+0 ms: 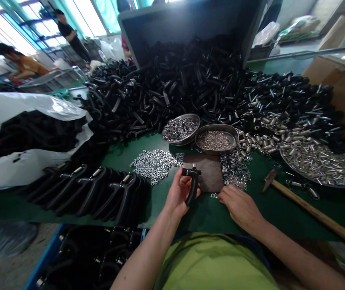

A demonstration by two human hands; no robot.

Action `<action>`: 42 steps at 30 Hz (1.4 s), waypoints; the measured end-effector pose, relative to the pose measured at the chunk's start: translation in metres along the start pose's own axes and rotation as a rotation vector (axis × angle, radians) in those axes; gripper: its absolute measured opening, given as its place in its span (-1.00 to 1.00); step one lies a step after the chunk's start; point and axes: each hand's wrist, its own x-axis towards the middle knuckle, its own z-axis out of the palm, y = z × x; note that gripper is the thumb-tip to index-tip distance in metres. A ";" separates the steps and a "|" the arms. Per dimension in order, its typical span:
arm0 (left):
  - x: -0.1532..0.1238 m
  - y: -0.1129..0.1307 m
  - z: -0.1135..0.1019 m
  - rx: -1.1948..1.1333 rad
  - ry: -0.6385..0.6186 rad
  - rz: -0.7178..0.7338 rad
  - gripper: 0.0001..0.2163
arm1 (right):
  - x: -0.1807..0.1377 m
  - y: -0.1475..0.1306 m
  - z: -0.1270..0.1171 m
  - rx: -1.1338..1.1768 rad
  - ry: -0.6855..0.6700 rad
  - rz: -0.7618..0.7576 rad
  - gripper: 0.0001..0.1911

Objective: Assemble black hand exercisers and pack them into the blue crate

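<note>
My left hand (177, 193) is closed around a curved black plastic handle (194, 186), its short crosspiece with white lettering facing up. A small metal end stands on top of the crosspiece. The handle is just over the left part of a dark metal plate (210, 173) lying on the green table. At the plate's lower right corner, my right hand (240, 205) has its fingers bent together and down at the tabletop. Beside those fingertips lie a few small metal nuts (214, 195). Whether the fingers pinch one is hidden.
Loose nuts (152, 165) spread left of the plate. Behind it stand a bowl of metal parts (181, 128) and a pan of small pieces (216, 139). A hammer (305, 205) lies right. Sprung black hand grips (121, 189) line the left; black handles (166, 88) heap behind.
</note>
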 end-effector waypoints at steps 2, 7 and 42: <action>-0.001 0.000 0.000 -0.008 -0.011 -0.018 -0.59 | 0.006 0.000 -0.008 0.162 0.029 0.071 -0.84; -0.007 -0.003 0.003 -0.031 -0.106 -0.068 -0.57 | 0.031 -0.009 -0.035 0.652 0.171 0.268 -0.83; 0.019 0.022 -0.001 1.304 -0.165 0.633 -0.51 | 0.095 0.033 -0.019 -0.382 0.308 -0.658 -0.75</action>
